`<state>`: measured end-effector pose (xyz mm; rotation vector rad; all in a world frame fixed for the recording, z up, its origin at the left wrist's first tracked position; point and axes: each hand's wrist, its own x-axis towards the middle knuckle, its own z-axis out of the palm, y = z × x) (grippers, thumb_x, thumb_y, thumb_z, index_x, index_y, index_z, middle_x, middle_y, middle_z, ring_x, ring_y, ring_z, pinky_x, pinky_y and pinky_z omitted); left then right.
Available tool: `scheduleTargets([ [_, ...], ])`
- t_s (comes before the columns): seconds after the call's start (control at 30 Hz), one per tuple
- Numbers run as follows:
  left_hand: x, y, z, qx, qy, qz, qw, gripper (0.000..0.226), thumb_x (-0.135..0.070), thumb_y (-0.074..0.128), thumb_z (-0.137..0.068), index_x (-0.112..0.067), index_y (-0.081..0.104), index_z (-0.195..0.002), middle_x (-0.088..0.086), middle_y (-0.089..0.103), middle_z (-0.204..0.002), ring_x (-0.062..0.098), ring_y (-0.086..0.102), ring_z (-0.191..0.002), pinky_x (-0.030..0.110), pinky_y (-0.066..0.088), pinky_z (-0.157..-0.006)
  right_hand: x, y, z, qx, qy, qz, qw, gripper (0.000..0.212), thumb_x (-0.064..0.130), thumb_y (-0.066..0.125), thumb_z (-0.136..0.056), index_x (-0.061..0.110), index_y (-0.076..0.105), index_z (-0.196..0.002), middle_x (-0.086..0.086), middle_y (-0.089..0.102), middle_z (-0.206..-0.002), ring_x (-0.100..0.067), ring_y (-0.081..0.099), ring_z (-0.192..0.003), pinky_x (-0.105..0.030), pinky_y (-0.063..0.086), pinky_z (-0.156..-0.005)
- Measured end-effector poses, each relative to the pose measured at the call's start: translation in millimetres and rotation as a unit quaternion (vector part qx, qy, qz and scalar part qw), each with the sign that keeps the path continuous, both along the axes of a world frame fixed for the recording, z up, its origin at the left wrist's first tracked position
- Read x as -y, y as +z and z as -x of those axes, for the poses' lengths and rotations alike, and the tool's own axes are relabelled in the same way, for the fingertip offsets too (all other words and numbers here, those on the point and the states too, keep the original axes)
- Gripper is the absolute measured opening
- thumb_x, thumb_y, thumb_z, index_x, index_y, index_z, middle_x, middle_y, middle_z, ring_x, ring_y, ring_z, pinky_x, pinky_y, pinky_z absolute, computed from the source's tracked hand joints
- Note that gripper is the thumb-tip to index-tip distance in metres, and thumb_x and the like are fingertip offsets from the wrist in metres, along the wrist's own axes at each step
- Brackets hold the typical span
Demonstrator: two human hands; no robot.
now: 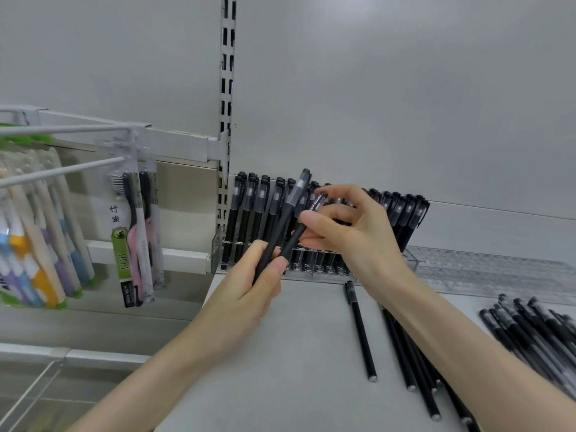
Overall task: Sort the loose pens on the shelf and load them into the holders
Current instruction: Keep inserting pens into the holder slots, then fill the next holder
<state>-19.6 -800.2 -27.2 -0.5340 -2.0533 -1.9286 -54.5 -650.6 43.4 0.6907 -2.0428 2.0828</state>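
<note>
Head view shows the left hand (249, 291) gripping two black pens (285, 226) while the right hand (349, 232) pinches one's capped end before the clear holder (218, 247); better to draw it straight out, then seat it upright.

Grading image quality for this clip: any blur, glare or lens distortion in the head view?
Head view: even, soft light with no hard shadows; wide-angle bending curves the shelf edges; the toothbrush packs at the left edge look smeared; the clear empty holder shows faint glare; hands and the pens in the holder stay fairly sharp.
</note>
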Motion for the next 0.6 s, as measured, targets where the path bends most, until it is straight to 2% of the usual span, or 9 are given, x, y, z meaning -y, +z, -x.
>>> scheduleTargets([
  [0.07,-1,0,0,0.009,0.021,0.001,1.000,0.040,-0.048,0.041,-0.086,-0.009,0.046,-0.095,-0.003,0.037,-0.060,0.010,0.029,-0.048,0.013,0.024,-0.041,-2,5,2,-0.013,-0.011,0.009,1.000,0.036,-0.001,0.065,-0.086,0.007,0.056,-0.120,-0.011,0.066,-0.076,-0.017,0.070,-0.069,-0.028,0.059,-0.066],
  [0.17,0,1,0,0.000,0.082,-0.018,0.996,0.029,-0.043,0.039,-0.091,-0.017,0.052,-0.087,-0.004,0.038,-0.056,0.009,0.029,-0.045,0.015,0.025,-0.040,-10,15,8,-0.068,-0.062,0.016,0.996,0.039,0.000,0.060,-0.090,0.015,0.055,-0.125,-0.011,0.065,-0.087,-0.021,0.072,-0.079,-0.027,0.059,-0.070],
  [0.27,3,2,1,-0.016,0.109,-0.047,0.993,0.035,-0.046,0.037,-0.088,-0.014,0.051,-0.081,-0.009,0.029,-0.050,0.008,0.023,-0.042,0.016,0.022,-0.038,-16,20,15,-0.127,-0.110,-0.014,0.986,0.040,-0.002,0.053,-0.093,0.019,0.051,-0.127,-0.010,0.060,-0.098,-0.018,0.072,-0.079,-0.024,0.057,-0.072],
  [0.37,1,4,-1,-0.020,0.095,-0.081,0.992,0.039,-0.045,0.034,-0.086,-0.009,0.047,-0.078,-0.012,0.026,-0.046,0.005,0.020,-0.039,0.013,0.020,-0.037,-14,15,21,-0.171,-0.141,-0.044,0.974,0.039,-0.002,0.053,-0.092,0.025,0.049,-0.121,-0.013,0.058,-0.104,-0.022,0.071,-0.082,-0.032,0.059,-0.078],
  [0.47,2,5,-2,-0.005,0.062,-0.094,0.994,0.035,-0.041,0.038,-0.085,-0.009,0.051,-0.080,-0.007,0.026,-0.049,0.006,0.020,-0.039,0.013,0.020,-0.037,-10,9,27,-0.192,-0.153,-0.048,0.968,0.039,-0.002,0.054,-0.091,0.028,0.050,-0.115,-0.006,0.059,-0.100,-0.026,0.069,-0.084,-0.040,0.058,-0.081],
  [0.6,4,4,-4,0.012,0.038,-0.074,0.996,0.028,-0.040,0.053,-0.086,-0.013,0.055,-0.080,-0.007,0.026,-0.052,0.007,0.021,-0.042,0.014,0.019,-0.038,-8,4,33,-0.205,-0.163,-0.073,0.962,0.043,0.000,0.056,-0.090,0.038,0.050,-0.107,0.009,0.059,-0.091,-0.022,0.068,-0.084,-0.046,0.056,-0.082],
])
